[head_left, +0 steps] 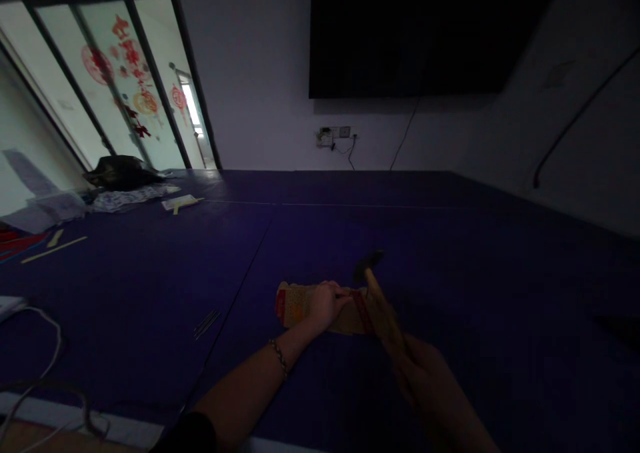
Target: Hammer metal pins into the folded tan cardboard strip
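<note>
My right hand point(423, 370) is wrapped round the wooden handle of a hammer point(383, 303). The dark hammer head is raised just beyond the right end of a flattened piece of cardboard point(295, 306) with red and yellow print. On top of that cardboard lies my left hand point(325, 304), its thumb and fingertips closed together and pointing right. Whatever they pinch is too small and dark to make out. Left of the cardboard, several thin metal nails or rods point(207, 324) lie side by side on the dark blue surface.
Pale cables point(57, 336) trail at the lower left. Farther back on the left are pale strips point(54, 250), a white packet point(180, 202) and a black bag point(123, 172). A wall socket point(344, 132) and a large black screen point(425, 33) are on the back wall.
</note>
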Demonstrator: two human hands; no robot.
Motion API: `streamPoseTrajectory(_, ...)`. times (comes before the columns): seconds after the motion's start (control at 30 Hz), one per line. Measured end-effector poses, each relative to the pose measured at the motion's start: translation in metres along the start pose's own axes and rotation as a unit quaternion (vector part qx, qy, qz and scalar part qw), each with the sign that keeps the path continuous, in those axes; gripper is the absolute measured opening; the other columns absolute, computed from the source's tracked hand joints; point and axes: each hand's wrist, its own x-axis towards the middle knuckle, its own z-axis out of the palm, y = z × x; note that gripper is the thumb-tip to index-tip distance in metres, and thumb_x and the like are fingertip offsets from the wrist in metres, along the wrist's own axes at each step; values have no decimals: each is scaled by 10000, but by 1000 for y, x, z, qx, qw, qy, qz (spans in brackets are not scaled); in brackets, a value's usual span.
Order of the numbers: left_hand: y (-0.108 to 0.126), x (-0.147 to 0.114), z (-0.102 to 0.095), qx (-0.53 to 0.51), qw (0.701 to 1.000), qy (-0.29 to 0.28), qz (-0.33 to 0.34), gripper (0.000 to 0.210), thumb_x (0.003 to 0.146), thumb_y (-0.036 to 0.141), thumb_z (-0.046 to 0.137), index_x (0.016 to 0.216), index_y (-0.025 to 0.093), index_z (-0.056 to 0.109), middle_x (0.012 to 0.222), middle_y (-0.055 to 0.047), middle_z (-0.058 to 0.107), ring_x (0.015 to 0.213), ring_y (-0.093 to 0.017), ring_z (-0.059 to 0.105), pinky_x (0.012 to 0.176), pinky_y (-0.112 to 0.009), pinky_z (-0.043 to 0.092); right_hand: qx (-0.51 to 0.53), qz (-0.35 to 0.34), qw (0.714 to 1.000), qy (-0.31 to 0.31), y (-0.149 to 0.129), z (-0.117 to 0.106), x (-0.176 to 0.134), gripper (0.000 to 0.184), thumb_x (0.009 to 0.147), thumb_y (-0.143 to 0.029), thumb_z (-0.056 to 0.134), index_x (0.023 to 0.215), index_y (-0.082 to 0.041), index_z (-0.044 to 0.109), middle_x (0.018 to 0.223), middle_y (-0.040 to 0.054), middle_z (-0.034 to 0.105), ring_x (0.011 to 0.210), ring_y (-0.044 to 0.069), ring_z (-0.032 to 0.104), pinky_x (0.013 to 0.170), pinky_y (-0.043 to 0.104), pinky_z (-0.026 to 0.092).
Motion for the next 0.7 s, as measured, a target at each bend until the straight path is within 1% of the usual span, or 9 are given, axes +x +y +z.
streamPoseTrajectory(0.07,-1,1,1,-2,1000,1,1,118,743,247,643,797,180,723,808,-29,693,774,-153,590,745,-255,430,-25,20,999,0,-1,6,-7,339,568,-548,450,541,-214,401,377,-92,348,300,48,341,324,209,257)
streamPoseTrajectory(0.17,-1,2,2,-3,1000,0,4,120,748,259,638,783,184,724,797,-25,693,770,-151,594,740,-253,434,-67,6,998,9,-2,10,-8,332,586,-549,413,541,-220,410,382,-85,353,297,60,351,327,224,277)
streamPoseTrajectory(0.23,-2,3,3,-2,1000,-1,7,118,750,257,635,774,184,724,784,-25,692,760,-150,595,735,-251,435,-88,-4,996,14,-3,11,-7,308,617,-522,399,550,-222,412,389,-79,366,296,67,360,328,229,293)
streamPoseTrajectory(0.33,-1,3,3,1,1000,-1,7,121,745,251,640,780,172,724,789,-35,694,751,-154,597,731,-256,438,-116,6,993,14,-4,11,-6,262,674,-447,389,531,-227,393,370,-71,368,289,77,374,336,232,309)
streamPoseTrajectory(0.4,-1,3,3,2,1000,-1,8,121,748,247,636,793,177,723,800,-35,695,759,-154,598,739,-258,439,-127,5,992,24,-5,11,-6,262,692,-425,383,519,-229,390,375,-61,383,296,82,385,345,235,315)
streamPoseTrajectory(0.57,0,3,2,5,1000,-6,6,125,758,254,624,813,198,722,815,-28,692,786,-154,600,762,-261,441,-129,-34,990,41,1,11,-5,313,636,-525,408,497,-244,397,397,-38,412,329,107,404,359,264,314)
streamPoseTrajectory(0.7,0,4,3,10,1000,-8,-2,145,748,260,637,828,175,721,821,-42,693,778,-163,602,740,-262,444,-150,-56,985,57,8,15,0,278,598,-507,423,493,-250,420,410,-11,446,374,136,440,398,288,329)
